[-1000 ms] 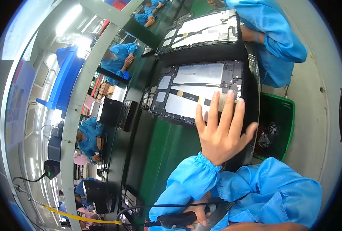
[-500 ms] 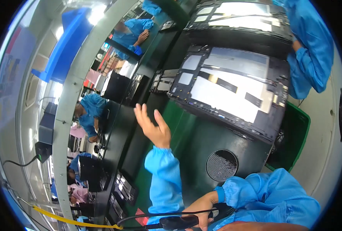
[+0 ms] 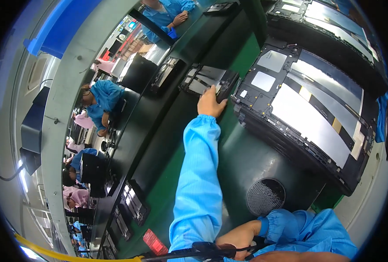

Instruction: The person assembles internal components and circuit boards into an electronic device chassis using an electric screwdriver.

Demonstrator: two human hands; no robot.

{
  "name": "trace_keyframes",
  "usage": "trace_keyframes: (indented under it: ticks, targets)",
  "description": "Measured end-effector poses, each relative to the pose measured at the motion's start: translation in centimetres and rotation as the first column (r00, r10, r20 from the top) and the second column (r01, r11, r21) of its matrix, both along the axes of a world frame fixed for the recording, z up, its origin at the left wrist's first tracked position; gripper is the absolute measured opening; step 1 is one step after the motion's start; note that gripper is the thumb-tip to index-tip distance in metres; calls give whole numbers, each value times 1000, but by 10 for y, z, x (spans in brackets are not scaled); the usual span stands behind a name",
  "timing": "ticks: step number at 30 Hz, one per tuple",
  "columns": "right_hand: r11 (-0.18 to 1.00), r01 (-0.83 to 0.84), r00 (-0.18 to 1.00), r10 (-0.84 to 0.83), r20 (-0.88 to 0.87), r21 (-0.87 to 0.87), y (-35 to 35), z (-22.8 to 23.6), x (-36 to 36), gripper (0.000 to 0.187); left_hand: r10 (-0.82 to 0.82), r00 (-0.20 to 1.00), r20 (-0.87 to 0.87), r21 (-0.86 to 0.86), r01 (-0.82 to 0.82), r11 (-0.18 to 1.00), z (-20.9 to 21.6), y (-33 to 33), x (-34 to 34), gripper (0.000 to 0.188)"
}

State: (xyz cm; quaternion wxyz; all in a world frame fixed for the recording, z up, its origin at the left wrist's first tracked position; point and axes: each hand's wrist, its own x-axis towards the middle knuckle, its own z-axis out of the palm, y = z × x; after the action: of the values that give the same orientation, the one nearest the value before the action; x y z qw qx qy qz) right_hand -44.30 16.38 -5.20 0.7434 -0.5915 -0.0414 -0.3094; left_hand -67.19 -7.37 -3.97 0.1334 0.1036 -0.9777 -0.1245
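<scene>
My left hand point(image 3: 210, 102) reaches far forward, its fingers over the near edge of an opened flat device point(image 3: 205, 77) and its thumb apart at the corner. That device has a black frame and silver panels inside, like an opened tablet. Low in the view, my right hand point(image 3: 239, 239) is closed around a black cabled tool point(image 3: 205, 249), shaped like an electric screwdriver; some of its fingers are hidden. To the right of my left hand stands a thick stack of similar opened devices point(image 3: 301, 113), with large silver panels and black ribbon strips on top.
A second stack point(image 3: 329, 22) stands behind the first. A round perforated dish point(image 3: 266, 196) is set on the dark green bench. A red patterned piece point(image 3: 155, 242) lies near the bottom. A pale post point(image 3: 67, 131) rises at left, with co-workers point(image 3: 104, 100) in blue beyond.
My left hand has moved forward from open mid-air onto the device's edge. The view has shifted, so the stacks appear farther right. My right hand stays low with the tool.
</scene>
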Motion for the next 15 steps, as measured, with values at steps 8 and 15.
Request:
trace_keyframes:
  ticks: [8, 15]
  targets:
    - [963, 127, 992, -121, -41, 236, 15, 44, -23, 49, 146, 989, -13, -298, -143, 944, 32, -15, 154, 50]
    - [748, 548, 836, -500, -225, 373, 43, 77, -49, 47, 243, 970, -11, -245, -239, 940, 35, 127, 357, 65]
